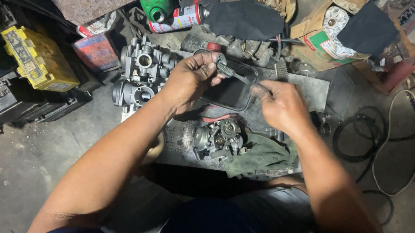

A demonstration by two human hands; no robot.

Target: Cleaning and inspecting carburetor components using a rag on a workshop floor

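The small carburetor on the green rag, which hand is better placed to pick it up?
Probably the right hand: it hovers just above the small carburetor, while the left hand grips a thin tool.

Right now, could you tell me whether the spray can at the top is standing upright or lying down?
Lying down: the spray can rests on its side, nozzle end towards the black cloth.

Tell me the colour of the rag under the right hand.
Dull green; the rag shows best in the head view, just below the right hand.
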